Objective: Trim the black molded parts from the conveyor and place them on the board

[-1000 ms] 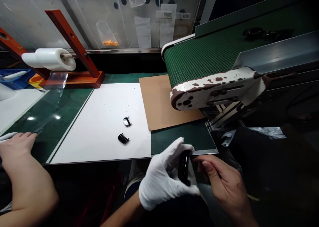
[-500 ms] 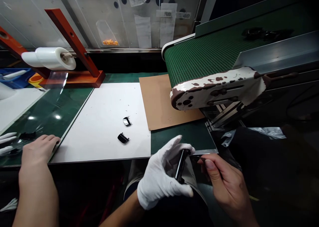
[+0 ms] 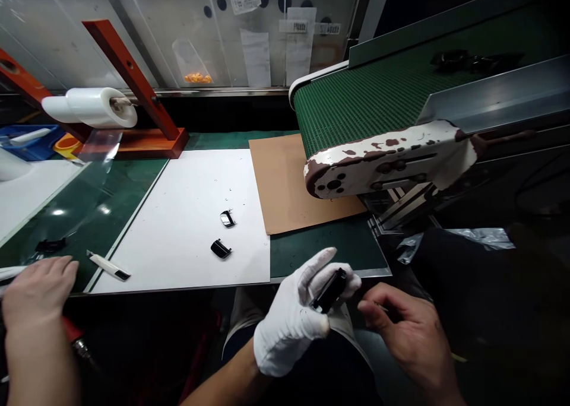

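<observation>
Black plastic part [image 3: 328,291] — clasped in the gloved left hand [image 3: 289,317]; bare right hand [image 3: 403,335] at 3 o'clock, curled, just apart — whether it grips anything cannot be told.

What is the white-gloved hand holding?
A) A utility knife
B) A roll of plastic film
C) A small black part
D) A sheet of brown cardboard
C: the white-gloved hand grips the small black part between its thumb and fingers.
</observation>
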The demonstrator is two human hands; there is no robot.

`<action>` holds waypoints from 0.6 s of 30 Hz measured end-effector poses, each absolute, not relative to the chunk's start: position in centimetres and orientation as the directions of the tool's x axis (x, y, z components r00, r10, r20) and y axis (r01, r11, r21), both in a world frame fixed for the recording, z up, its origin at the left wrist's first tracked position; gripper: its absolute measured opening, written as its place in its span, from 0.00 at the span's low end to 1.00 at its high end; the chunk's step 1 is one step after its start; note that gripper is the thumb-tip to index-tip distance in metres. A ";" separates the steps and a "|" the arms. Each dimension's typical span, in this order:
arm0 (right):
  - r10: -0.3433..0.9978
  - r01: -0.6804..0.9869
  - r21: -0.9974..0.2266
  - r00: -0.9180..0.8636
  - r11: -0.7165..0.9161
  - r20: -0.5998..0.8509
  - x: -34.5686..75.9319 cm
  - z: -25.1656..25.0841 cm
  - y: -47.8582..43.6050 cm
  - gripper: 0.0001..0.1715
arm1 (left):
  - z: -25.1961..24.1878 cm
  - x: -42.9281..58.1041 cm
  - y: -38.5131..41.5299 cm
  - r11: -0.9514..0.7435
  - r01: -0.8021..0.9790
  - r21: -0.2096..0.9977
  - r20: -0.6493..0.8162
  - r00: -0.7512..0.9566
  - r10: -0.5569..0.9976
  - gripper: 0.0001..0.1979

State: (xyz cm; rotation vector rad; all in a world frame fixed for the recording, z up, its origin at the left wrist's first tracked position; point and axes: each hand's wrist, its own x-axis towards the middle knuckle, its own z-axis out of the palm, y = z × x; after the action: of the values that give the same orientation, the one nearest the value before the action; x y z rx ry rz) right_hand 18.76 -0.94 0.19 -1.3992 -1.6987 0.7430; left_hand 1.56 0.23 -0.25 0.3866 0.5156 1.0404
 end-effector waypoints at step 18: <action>0.896 -0.273 -0.863 0.011 -0.425 -0.445 17.4 -6.4 -1.9 0.24 | -1.2 0.5 1.1 0.423 -0.643 0.638 -0.160 0.427 0.890 0.42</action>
State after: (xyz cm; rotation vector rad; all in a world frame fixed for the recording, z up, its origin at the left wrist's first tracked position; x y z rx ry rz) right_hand 17.45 -1.93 -6.43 -1.3493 -0.7022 1.5867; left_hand 0.51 1.05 -1.25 0.5353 0.5276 1.0166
